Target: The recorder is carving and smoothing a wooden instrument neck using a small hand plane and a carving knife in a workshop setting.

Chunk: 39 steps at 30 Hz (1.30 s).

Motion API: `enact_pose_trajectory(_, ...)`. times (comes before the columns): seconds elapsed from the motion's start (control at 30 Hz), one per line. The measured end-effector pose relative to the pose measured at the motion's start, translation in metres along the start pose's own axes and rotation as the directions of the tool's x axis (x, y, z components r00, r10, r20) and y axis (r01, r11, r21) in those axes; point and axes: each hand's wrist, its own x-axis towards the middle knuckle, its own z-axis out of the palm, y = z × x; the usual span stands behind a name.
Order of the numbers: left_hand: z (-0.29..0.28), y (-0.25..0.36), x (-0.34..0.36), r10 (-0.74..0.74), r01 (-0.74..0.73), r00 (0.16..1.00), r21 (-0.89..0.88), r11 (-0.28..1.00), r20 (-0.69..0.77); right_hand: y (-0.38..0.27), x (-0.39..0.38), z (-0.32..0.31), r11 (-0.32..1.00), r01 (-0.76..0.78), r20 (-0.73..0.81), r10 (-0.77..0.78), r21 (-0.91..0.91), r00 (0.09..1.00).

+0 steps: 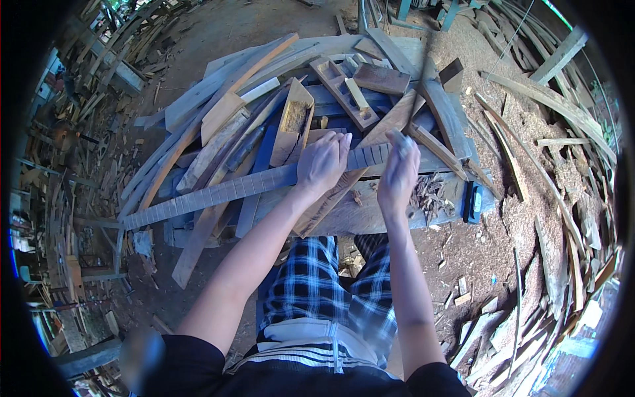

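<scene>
An earthen floor (238, 18) is spread around the lined wooden strip, and to its far right the ground is covered with pale sawdust (506, 142). Well left of the strip, a tangle of scrap timber (69, 261) is heaped; well right of it, long offcuts (555, 102) are strewn. Beneath and beyond the strip, loose boards (188, 106) are piled crosswise, and just on its near side a broad worn plank (360, 215) is laid. The lined wooden strip (228, 190) itself is held slantwise above the boards, marked along its length by dark crosswise lines. A long dark tool (422, 76), blurred, is raised beyond the strip's right end. Just beyond the strip's middle, a hollowed block (293, 126) is seen. Near the strip's right end, the tool's grip is enclosed by the right hand (399, 169), its exact finger placement lost to blur. The strip is clasped by the curled left hand (324, 162). Right of the strip, wood chips (433, 198) are scattered, and past them a small black-and-blue object (472, 203) is placed
</scene>
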Motion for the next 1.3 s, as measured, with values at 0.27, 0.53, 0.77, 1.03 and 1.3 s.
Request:
enact_pose_trajectory(0.27,-0.015,-0.001,-0.02,0.094,-0.114,0.992,-0.258,0.959,-0.09,0.036,-0.002,0.024,0.958,0.098,0.222,-0.037,-0.269,0.974)
enact_pose_trajectory(0.53,-0.111,-0.057,-0.115,0.209,-0.173,0.978,0.513,0.841,-0.014,0.03,0.0,0.024,0.935,0.162,0.27,-0.075,-0.317,0.96)
enact_pose_trajectory(0.77,-0.153,-0.097,-0.105,0.16,-0.224,0.974,0.599,0.769,0.16,0.037,0.001,0.02,0.932,0.226,0.305,-0.136,-0.284,0.943)
enact_pose_trajectory(1.03,-0.172,-0.136,-0.013,0.094,-0.267,0.949,0.612,0.744,0.3,0.034,0.011,0.024,0.994,-0.106,0.246,0.11,-0.029,0.963)
enact_pose_trajectory(1.3,-0.15,-0.145,-0.021,-0.017,-0.184,0.939,0.543,0.82,0.344,0.023,-0.014,0.005,0.994,0.099,0.187,-0.09,-0.04,0.978)
